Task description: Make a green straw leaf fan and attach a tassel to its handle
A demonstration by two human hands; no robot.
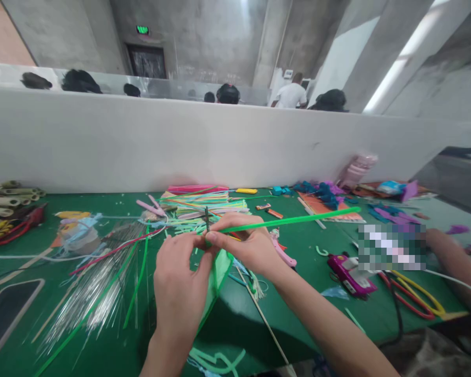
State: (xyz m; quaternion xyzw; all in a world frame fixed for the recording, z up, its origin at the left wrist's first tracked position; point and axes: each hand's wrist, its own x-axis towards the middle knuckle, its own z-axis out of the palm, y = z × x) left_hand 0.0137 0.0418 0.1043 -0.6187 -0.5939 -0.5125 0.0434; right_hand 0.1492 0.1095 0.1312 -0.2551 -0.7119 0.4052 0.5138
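The right hand (pixel 257 243) pinches a green strip (pixel 298 219) beside a thin dark stick (pixel 207 219) that the left hand (pixel 182 275) grasps. Wires (pixel 98 293) lie leftward on the worktop (pixel 310 280).

centre: left hand (pixel 180 280) and right hand (pixel 247 243) meet, right pinching 1 green strip (pixel 298 220) | lower left: silvery strands (pixel 98 298), 1 phone (pixel 10 319) | frame right: 1 pink bottle (pixel 357 170)

Bare hands (pixel 181 272), bare forearms (pixel 325 314)
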